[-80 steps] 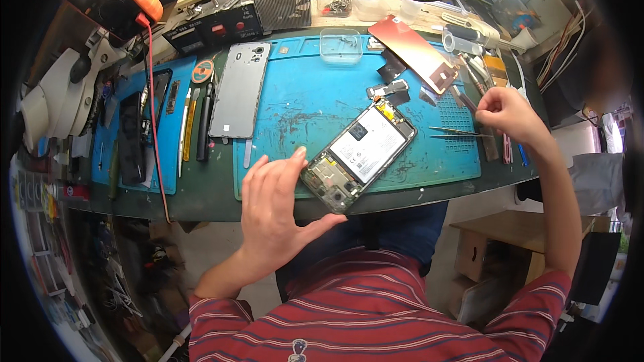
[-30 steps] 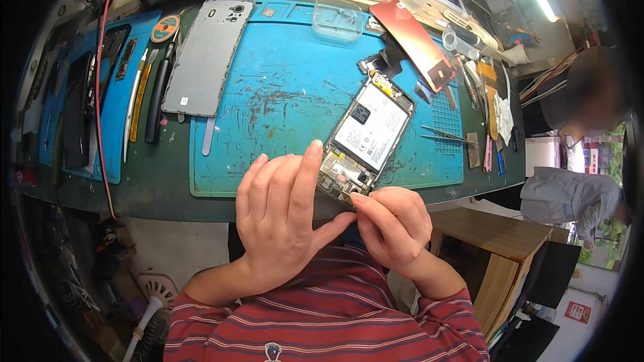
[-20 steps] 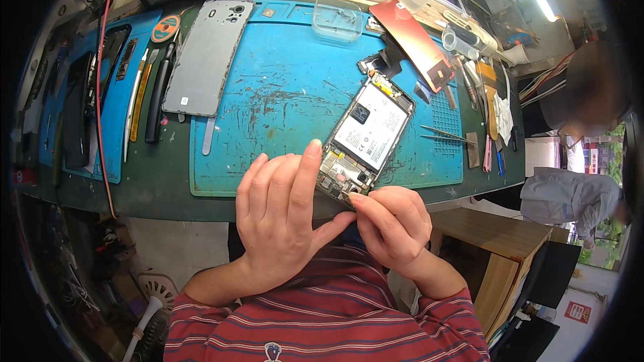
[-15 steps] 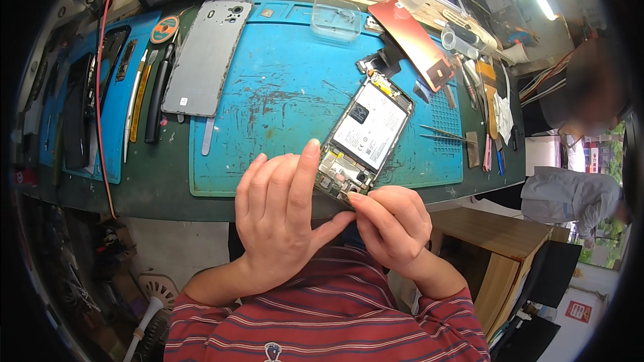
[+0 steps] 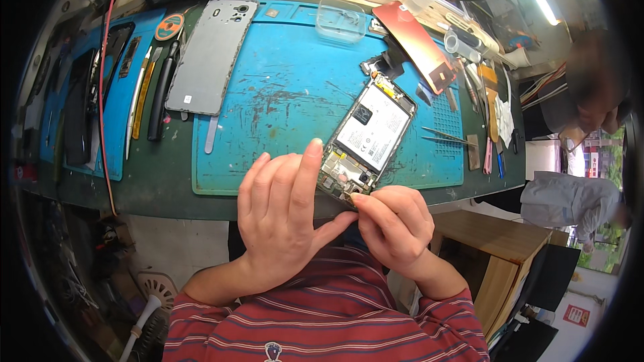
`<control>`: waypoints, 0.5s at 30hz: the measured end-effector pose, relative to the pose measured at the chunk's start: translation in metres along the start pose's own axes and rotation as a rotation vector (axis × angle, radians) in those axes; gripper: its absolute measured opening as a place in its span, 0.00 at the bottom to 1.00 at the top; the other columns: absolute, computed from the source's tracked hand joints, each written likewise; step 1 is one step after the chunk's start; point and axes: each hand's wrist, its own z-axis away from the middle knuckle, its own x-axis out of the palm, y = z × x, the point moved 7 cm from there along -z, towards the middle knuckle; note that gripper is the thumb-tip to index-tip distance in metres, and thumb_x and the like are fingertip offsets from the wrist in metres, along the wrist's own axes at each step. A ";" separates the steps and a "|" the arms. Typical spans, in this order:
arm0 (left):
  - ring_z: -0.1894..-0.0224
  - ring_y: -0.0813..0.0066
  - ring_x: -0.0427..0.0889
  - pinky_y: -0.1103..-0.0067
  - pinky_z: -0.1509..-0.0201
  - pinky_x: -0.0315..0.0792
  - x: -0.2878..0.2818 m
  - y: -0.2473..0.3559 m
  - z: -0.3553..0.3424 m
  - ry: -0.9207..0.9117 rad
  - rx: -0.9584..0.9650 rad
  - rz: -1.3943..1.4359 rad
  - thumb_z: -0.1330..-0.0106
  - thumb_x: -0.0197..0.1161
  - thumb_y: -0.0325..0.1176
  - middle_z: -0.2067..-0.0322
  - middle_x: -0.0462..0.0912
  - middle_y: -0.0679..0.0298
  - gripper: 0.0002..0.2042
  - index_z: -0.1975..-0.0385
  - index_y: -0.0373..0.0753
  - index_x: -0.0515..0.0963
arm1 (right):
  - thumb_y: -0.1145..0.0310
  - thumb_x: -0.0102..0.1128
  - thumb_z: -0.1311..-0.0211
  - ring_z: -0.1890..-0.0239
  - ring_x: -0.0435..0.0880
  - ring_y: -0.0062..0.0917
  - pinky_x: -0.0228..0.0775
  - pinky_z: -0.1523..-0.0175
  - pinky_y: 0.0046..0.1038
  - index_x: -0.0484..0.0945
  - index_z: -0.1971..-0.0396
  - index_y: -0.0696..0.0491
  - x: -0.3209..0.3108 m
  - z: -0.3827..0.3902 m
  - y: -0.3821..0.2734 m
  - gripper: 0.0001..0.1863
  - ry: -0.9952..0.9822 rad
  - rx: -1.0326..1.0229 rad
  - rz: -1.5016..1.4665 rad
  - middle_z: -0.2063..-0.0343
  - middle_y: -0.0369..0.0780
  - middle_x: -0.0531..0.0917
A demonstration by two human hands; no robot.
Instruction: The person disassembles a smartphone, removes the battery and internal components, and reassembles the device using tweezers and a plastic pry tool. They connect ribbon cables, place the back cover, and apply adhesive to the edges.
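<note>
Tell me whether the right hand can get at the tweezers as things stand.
Probably yes: the tweezers lie uncovered at the right edge of the blue mat, with nothing visible blocking the right hand, though its fingers are at the open phone's near end.

Live from my head, looking down!
Wide fisheye, left hand (image 5: 278,211) and right hand (image 5: 396,224) close below, the near edge of the worktop (image 5: 161,191) bowing mid-view.

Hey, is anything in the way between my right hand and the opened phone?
Nothing visible. Your right hand's fingertips are right at the near end of the opened phone. Your left hand is at its left side, not between them, and the tweezers lie off to the right.
</note>
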 end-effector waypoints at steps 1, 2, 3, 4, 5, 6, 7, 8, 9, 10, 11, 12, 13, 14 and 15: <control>0.45 0.60 0.82 0.54 0.28 0.72 0.000 0.000 0.000 0.002 0.001 0.001 0.44 0.83 0.54 0.49 0.83 0.60 0.52 0.24 0.30 0.66 | 0.83 0.78 0.56 0.63 0.85 0.31 0.81 0.59 0.31 0.91 0.56 0.58 0.000 0.000 0.000 0.22 0.001 0.001 -0.001 0.64 0.38 0.83; 0.45 0.60 0.82 0.54 0.28 0.72 0.000 0.000 0.000 0.000 0.001 0.003 0.44 0.83 0.54 0.49 0.83 0.60 0.52 0.24 0.30 0.66 | 0.83 0.78 0.56 0.63 0.85 0.31 0.81 0.59 0.31 0.91 0.56 0.58 0.000 0.000 0.000 0.21 0.001 0.003 -0.002 0.64 0.38 0.83; 0.45 0.60 0.82 0.54 0.28 0.72 0.000 0.000 0.000 -0.001 0.000 0.005 0.45 0.83 0.54 0.49 0.83 0.60 0.53 0.24 0.30 0.66 | 0.83 0.78 0.56 0.63 0.85 0.31 0.81 0.60 0.31 0.91 0.56 0.58 -0.001 0.001 0.001 0.21 0.010 0.004 -0.006 0.65 0.38 0.83; 0.45 0.60 0.82 0.54 0.28 0.72 0.000 0.000 0.000 -0.003 -0.001 0.006 0.45 0.83 0.54 0.49 0.83 0.60 0.53 0.24 0.30 0.66 | 0.83 0.78 0.56 0.63 0.85 0.30 0.81 0.60 0.31 0.91 0.56 0.58 -0.001 0.001 0.002 0.21 0.019 0.004 -0.010 0.65 0.38 0.83; 0.45 0.60 0.82 0.54 0.28 0.72 0.000 0.000 0.000 -0.004 -0.001 0.009 0.45 0.83 0.54 0.49 0.83 0.60 0.53 0.24 0.30 0.66 | 0.83 0.78 0.55 0.64 0.85 0.30 0.81 0.60 0.31 0.91 0.56 0.58 -0.001 0.002 0.002 0.21 0.028 0.004 -0.015 0.65 0.38 0.83; 0.45 0.61 0.82 0.54 0.28 0.72 0.000 -0.001 0.000 -0.005 0.000 0.013 0.45 0.83 0.55 0.49 0.83 0.60 0.53 0.24 0.30 0.66 | 0.83 0.78 0.55 0.64 0.85 0.30 0.81 0.61 0.30 0.91 0.56 0.58 -0.001 0.003 0.003 0.21 0.036 0.012 -0.013 0.65 0.38 0.83; 0.45 0.61 0.82 0.54 0.28 0.71 0.001 -0.001 0.001 -0.006 0.000 0.017 0.45 0.83 0.55 0.49 0.83 0.60 0.53 0.24 0.30 0.66 | 0.83 0.78 0.55 0.64 0.85 0.30 0.81 0.61 0.30 0.91 0.56 0.58 -0.001 0.004 0.004 0.21 0.045 0.021 -0.012 0.66 0.37 0.84; 0.44 0.61 0.82 0.54 0.28 0.71 0.001 -0.001 0.001 -0.007 0.001 0.015 0.45 0.83 0.55 0.49 0.83 0.60 0.53 0.24 0.30 0.65 | 0.84 0.78 0.55 0.65 0.85 0.29 0.81 0.61 0.30 0.91 0.56 0.57 -0.001 0.005 0.005 0.21 0.054 0.030 -0.010 0.66 0.37 0.84; 0.44 0.61 0.82 0.54 0.28 0.71 0.001 -0.001 0.001 -0.007 0.002 0.013 0.45 0.83 0.55 0.49 0.83 0.60 0.54 0.24 0.30 0.65 | 0.84 0.78 0.55 0.65 0.85 0.29 0.81 0.62 0.30 0.91 0.56 0.57 -0.001 0.005 0.005 0.21 0.055 0.030 -0.012 0.66 0.37 0.84; 0.44 0.61 0.82 0.54 0.28 0.71 0.001 0.000 0.000 -0.007 0.002 0.011 0.45 0.83 0.55 0.49 0.83 0.59 0.54 0.23 0.30 0.65 | 0.84 0.78 0.55 0.65 0.85 0.29 0.80 0.62 0.30 0.91 0.56 0.57 -0.001 0.005 0.006 0.22 0.057 0.029 -0.015 0.66 0.37 0.84; 0.44 0.61 0.82 0.54 0.28 0.71 0.001 0.000 0.000 -0.007 0.002 0.009 0.45 0.83 0.56 0.49 0.83 0.59 0.54 0.23 0.30 0.65 | 0.84 0.78 0.55 0.65 0.85 0.29 0.80 0.62 0.29 0.91 0.55 0.57 -0.001 0.005 0.006 0.22 0.059 0.029 -0.018 0.66 0.37 0.84; 0.44 0.61 0.82 0.54 0.28 0.71 0.001 0.000 0.000 -0.008 0.002 0.007 0.45 0.83 0.56 0.49 0.83 0.59 0.54 0.23 0.30 0.65 | 0.83 0.78 0.55 0.65 0.85 0.29 0.80 0.63 0.29 0.91 0.55 0.57 -0.001 0.005 0.006 0.22 0.059 0.029 -0.025 0.66 0.37 0.84; 0.44 0.61 0.82 0.54 0.28 0.71 0.000 -0.001 0.000 -0.008 0.003 0.006 0.45 0.83 0.56 0.49 0.83 0.59 0.54 0.23 0.30 0.65 | 0.83 0.78 0.55 0.65 0.85 0.29 0.80 0.63 0.29 0.91 0.55 0.57 -0.001 0.005 0.007 0.22 0.060 0.028 -0.032 0.66 0.37 0.84; 0.45 0.60 0.82 0.54 0.28 0.71 0.000 0.000 0.000 -0.009 0.005 0.002 0.45 0.83 0.56 0.49 0.83 0.59 0.54 0.23 0.30 0.65 | 0.83 0.78 0.55 0.65 0.85 0.29 0.80 0.63 0.29 0.91 0.55 0.57 -0.001 0.005 0.007 0.22 0.060 0.027 -0.038 0.66 0.37 0.84; 0.45 0.60 0.82 0.54 0.28 0.71 0.000 0.000 0.000 -0.010 0.006 -0.002 0.45 0.83 0.56 0.49 0.83 0.59 0.54 0.23 0.29 0.65 | 0.83 0.78 0.55 0.65 0.85 0.29 0.80 0.63 0.29 0.91 0.55 0.57 -0.001 0.004 0.007 0.22 0.060 0.022 -0.044 0.66 0.37 0.84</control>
